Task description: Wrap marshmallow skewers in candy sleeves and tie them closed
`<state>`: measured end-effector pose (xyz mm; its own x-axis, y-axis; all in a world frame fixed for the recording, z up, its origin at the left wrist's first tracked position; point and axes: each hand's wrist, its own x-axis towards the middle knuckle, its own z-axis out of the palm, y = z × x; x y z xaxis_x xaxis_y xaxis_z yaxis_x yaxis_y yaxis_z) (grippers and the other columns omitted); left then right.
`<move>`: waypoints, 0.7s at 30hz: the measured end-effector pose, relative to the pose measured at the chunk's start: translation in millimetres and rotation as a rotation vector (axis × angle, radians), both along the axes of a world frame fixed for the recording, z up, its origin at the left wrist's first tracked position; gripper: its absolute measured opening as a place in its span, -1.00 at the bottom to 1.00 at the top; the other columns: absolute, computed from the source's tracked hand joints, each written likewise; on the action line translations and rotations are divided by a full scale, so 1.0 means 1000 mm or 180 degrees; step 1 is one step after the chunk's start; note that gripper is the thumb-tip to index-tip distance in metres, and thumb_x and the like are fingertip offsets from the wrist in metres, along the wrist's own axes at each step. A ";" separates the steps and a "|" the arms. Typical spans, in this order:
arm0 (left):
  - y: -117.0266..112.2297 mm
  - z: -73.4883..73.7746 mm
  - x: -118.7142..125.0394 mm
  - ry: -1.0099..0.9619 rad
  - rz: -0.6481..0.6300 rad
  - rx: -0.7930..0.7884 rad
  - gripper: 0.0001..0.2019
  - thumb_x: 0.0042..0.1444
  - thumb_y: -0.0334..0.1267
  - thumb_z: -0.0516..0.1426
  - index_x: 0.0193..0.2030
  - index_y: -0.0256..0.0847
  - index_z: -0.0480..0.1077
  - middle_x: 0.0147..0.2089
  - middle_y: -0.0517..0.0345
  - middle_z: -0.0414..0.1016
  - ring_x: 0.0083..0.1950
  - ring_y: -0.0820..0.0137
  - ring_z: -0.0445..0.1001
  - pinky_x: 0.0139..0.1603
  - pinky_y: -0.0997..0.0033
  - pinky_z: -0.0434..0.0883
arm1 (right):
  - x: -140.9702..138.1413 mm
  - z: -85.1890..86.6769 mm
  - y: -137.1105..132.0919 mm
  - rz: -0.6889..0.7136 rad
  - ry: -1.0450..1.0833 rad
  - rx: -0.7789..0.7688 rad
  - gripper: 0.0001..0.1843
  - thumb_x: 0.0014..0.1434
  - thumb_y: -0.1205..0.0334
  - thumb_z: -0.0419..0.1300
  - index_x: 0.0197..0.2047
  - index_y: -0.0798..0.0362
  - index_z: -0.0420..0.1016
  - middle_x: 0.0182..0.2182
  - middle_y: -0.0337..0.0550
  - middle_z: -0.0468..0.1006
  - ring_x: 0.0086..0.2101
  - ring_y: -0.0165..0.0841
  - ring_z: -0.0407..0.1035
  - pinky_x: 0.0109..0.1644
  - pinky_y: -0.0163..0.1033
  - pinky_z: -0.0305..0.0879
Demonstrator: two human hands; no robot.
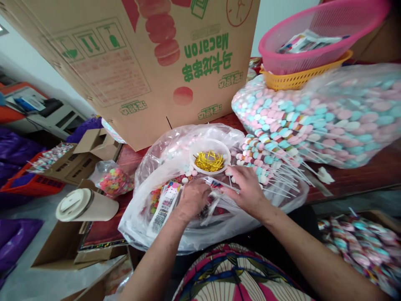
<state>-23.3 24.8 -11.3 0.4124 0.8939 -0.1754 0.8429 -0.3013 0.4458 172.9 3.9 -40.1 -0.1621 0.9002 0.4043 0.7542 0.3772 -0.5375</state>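
Observation:
My left hand (194, 195) curls its fingers over a small printed plastic wrapper (214, 184), low above a large clear plastic bag (131, 217). Close on its right, my right hand (247, 190) has its thumb and fingers apart, with the thumb by the wrapper's end. A stack of flat printed wrappers (166, 205) lies left of my left hand. Just beyond both hands stands a white bowl (228, 152) of gold twist ties (209, 161). Marshmallow skewers (266, 159) on white sticks are piled beside my right hand. The fingers partly hide the wrapper.
A big cardboard box (125, 54) stands behind the bag. At right lies a sack of pastel marshmallows (344, 117), with a yellow basket (291, 79) and pink basket (300, 62) on it. A lidded cup (100, 205) and bagged candy rings (115, 182) sit left. Wrapped skewers (366, 242) fill a box lower right.

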 end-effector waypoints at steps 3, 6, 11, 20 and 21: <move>-0.001 0.013 0.001 -0.0125 -0.0541 0.0219 -0.78 0.21 -0.32 0.01 -0.23 -0.15 0.50 -0.16 0.06 0.55 -0.03 0.28 0.44 0.09 0.30 0.29 | -0.011 0.013 0.001 0.0552 0.0702 -0.0536 -0.74 0.14 0.07 0.10 -0.29 0.08 0.47 -0.31 -0.07 0.50 -0.26 -0.26 0.33 -0.14 -0.17 0.27; -0.009 0.010 0.007 -0.0484 -0.0230 0.0449 -0.73 0.10 -0.33 0.12 -0.03 -0.16 0.42 -0.03 0.03 0.51 0.02 0.23 0.42 0.10 0.24 0.29 | -0.019 0.009 -0.006 0.0423 0.1515 -0.1167 -0.71 0.17 0.08 0.06 -0.46 0.08 0.38 -0.56 -0.25 0.37 -0.50 -0.42 0.21 -0.39 -0.31 0.19; -0.020 -0.007 0.020 -0.1440 0.0369 -0.0071 -0.91 0.11 -0.26 0.10 -0.33 -0.20 0.41 -0.41 0.22 0.47 -0.36 0.40 0.40 -0.28 0.43 0.33 | -0.007 0.000 -0.016 0.0348 0.2096 -0.1499 -0.68 0.12 -0.02 0.09 -0.36 0.10 0.41 -0.50 -0.26 0.36 -0.47 -0.43 0.22 -0.40 -0.33 0.19; -0.013 0.000 0.017 -0.2383 0.0129 -0.0985 -0.76 0.00 -0.18 0.21 -0.20 -0.24 0.42 -0.29 0.17 0.50 -0.27 0.40 0.41 -0.21 0.45 0.34 | 0.002 0.010 -0.011 0.0320 0.1734 -0.1278 -0.65 0.14 0.00 0.08 -0.53 0.07 0.28 -0.62 -0.34 0.21 -0.54 -0.48 0.07 -0.48 -0.37 0.03; -0.014 -0.002 0.017 -0.2320 0.0156 -0.0912 -0.76 -0.02 -0.19 0.23 -0.21 -0.24 0.42 -0.30 0.17 0.50 -0.29 0.41 0.41 -0.23 0.45 0.34 | 0.000 0.008 -0.011 0.0256 0.1642 -0.1249 -0.62 0.14 -0.02 0.08 -0.57 0.06 0.23 -0.64 -0.35 0.17 -0.55 -0.49 0.05 -0.49 -0.36 0.00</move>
